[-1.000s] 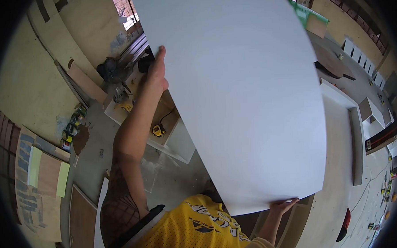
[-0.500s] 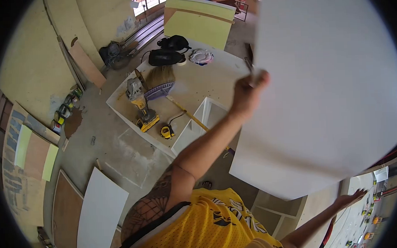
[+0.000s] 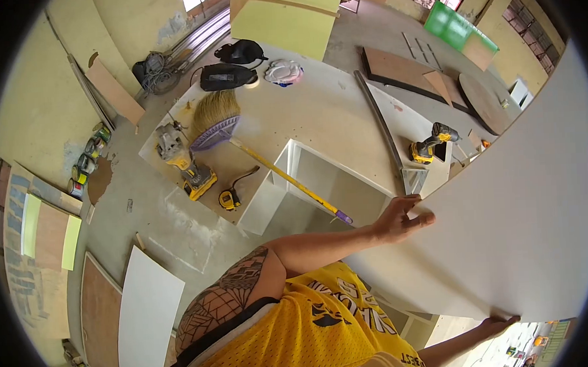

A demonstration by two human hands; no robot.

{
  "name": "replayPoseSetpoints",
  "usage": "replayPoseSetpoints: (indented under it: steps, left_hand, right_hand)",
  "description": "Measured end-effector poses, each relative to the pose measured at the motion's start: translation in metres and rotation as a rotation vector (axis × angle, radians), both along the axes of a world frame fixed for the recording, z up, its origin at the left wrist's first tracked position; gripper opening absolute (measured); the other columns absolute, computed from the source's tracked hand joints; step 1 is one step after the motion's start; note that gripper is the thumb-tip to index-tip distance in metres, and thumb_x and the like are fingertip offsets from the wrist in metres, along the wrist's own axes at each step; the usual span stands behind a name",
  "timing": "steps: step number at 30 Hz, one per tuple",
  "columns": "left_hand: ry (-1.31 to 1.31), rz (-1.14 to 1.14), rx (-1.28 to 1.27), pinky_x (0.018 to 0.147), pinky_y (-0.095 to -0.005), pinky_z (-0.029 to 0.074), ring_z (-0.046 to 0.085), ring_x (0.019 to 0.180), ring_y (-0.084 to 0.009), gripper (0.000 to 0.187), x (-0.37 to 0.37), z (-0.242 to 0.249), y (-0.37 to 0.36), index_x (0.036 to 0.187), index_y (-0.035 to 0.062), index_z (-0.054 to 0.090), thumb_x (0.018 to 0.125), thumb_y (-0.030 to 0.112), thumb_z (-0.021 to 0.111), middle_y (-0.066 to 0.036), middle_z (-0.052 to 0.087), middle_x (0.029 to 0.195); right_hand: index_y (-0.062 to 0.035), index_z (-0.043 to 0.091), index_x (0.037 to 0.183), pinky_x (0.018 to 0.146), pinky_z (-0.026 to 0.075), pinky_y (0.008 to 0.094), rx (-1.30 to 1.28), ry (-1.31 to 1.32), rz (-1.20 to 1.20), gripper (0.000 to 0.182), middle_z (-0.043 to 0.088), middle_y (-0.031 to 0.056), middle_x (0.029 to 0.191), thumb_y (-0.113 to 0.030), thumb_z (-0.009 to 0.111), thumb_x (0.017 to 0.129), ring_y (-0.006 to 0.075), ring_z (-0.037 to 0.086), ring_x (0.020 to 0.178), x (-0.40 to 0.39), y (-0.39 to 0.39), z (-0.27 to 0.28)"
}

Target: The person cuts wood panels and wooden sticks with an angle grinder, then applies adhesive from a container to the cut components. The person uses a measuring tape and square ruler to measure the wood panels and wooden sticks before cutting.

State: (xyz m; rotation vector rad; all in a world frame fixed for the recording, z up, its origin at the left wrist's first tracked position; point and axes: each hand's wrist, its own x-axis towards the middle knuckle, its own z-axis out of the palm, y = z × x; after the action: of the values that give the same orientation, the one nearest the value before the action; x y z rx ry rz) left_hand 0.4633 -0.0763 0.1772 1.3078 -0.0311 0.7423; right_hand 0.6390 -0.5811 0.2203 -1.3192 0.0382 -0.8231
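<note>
A large white board [image 3: 518, 213] is tilted up at the right of the head view. My left hand [image 3: 404, 220] is closed on its near left edge, thumb on the face and fingers curled round the rim. My right hand [image 3: 498, 325] is at the board's lower edge, with its fingers against the rim and partly hidden. Below the board stands a white cabinet frame [image 3: 292, 144] with open compartments. A broom [image 3: 287, 177] with a yellow handle lies across it, close to my left forearm.
On the worktop lie an angle grinder [image 3: 188, 165], tape measure [image 3: 229, 199], black mask [image 3: 227, 76], white cloth [image 3: 283, 72], metal bar [image 3: 380, 124] and cordless drill [image 3: 432, 144]. Paint cans [image 3: 86, 163] line the left wall. A white panel [image 3: 148, 308] leans at lower left.
The white board has swung down and to the right, uncovering the drill and metal bar. My left hand has come down with it. My right hand, open before, now touches the lower edge.
</note>
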Motion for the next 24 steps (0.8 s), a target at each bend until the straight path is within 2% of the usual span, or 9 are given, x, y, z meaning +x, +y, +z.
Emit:
replayPoseSetpoints:
  steps: [4,8,12,14,16,17,19,22,24]
  left_hand:
    - [0.135,-0.019,-0.085,0.078,-0.0284,0.058,0.069,0.087,-0.0089,0.029,0.048,-0.013,0.017,0.107,0.0009,0.077,0.101,0.029,0.084,-0.002,0.078,0.094]
    - [0.069,0.162,-0.072,0.076,-0.0291,0.058,0.069,0.084,-0.0089,0.032,0.083,-0.039,0.073,0.107,0.0025,0.077,0.099,0.033,0.085,-0.001,0.078,0.094]
    - [0.354,0.532,0.181,0.083,-0.0352,0.056,0.067,0.09,-0.0141,0.05,0.075,-0.062,0.144,0.104,0.001,0.076,0.108,0.049,0.066,-0.004,0.075,0.091]
    - [0.548,0.849,0.503,0.096,-0.0468,0.044,0.052,0.111,-0.0269,0.053,0.064,-0.107,0.191,0.125,0.0045,0.058,0.109,0.056,0.056,-0.008,0.058,0.117]
    - [0.877,1.05,0.857,0.11,-0.0584,0.032,0.038,0.131,-0.0397,0.065,0.04,-0.153,0.237,0.146,0.0079,0.04,0.11,0.062,0.046,-0.011,0.042,0.144]
    - [1.143,1.026,1.082,0.116,-0.0642,0.026,0.03,0.142,-0.0461,0.073,0.031,-0.166,0.259,0.157,0.0096,0.031,0.11,0.065,0.042,-0.012,0.034,0.157]
    - [1.652,0.559,1.69,0.129,-0.0758,0.014,0.016,0.162,-0.0589,0.09,0.017,-0.17,0.292,0.178,0.013,0.014,0.111,0.071,0.032,-0.016,0.017,0.184]
    - [1.45,0.966,1.336,0.127,-0.0743,0.017,0.02,0.158,-0.0581,0.085,0.023,-0.198,0.34,0.173,0.012,0.018,0.111,0.069,0.033,-0.016,0.021,0.179]
    - [1.343,1.072,1.09,0.125,-0.0733,0.019,0.022,0.156,-0.0576,0.082,0.022,-0.204,0.349,0.17,0.0113,0.021,0.111,0.067,0.033,-0.017,0.024,0.176]
  right_hand:
    - [-0.0069,0.055,0.157,0.114,0.046,0.0481,-0.015,0.052,0.0,0.068,0.059,0.0142,0.153,-0.054,0.062,0.108,0.029,0.056,0.136,0.017,-0.01,-0.046]
    - [-0.0067,0.056,0.155,0.111,0.049,0.0478,0.038,0.153,0.143,0.067,0.06,0.0134,0.151,-0.053,0.063,0.107,0.0287,0.058,0.133,0.046,0.026,-0.135]
    - [-0.0043,0.062,0.142,0.103,0.052,0.0442,0.221,0.27,0.476,0.057,0.064,0.0123,0.142,-0.048,0.066,0.106,0.0269,0.062,0.123,0.055,0.087,-0.234]
    - [-0.0021,0.063,0.134,0.1,0.053,0.0419,0.231,0.293,0.594,0.05,0.067,0.0115,0.126,-0.042,0.066,0.105,0.0258,0.065,0.117,0.046,0.141,-0.253]
    - [-0.0008,0.072,0.109,0.089,0.055,0.0363,0.117,0.389,0.729,0.026,0.072,0.0057,0.1,-0.022,0.078,0.095,0.0192,0.069,0.095,0.034,0.192,-0.248]
    - [-0.0018,0.074,0.109,0.089,0.055,0.0358,0.099,0.471,0.712,0.025,0.074,0.0057,0.104,-0.02,0.081,0.094,0.018,0.069,0.094,0.028,0.222,-0.241]
    - [-0.0017,0.075,0.116,0.089,0.056,0.0347,-0.019,0.594,0.707,0.033,0.076,0.0045,0.106,-0.018,0.086,0.09,0.0162,0.069,0.094,0.023,0.27,-0.222]
    - [0.0023,0.07,0.132,0.098,0.058,0.0363,0.161,0.505,0.832,0.061,0.078,0.0088,0.12,-0.033,0.094,0.089,0.0169,0.071,0.109,0.025,0.317,-0.225]
    - [0.0035,0.065,0.143,0.105,0.056,0.0358,0.184,0.494,0.864,0.072,0.076,0.0112,0.128,-0.035,0.094,0.089,0.0179,0.071,0.118,0.031,0.334,-0.23]
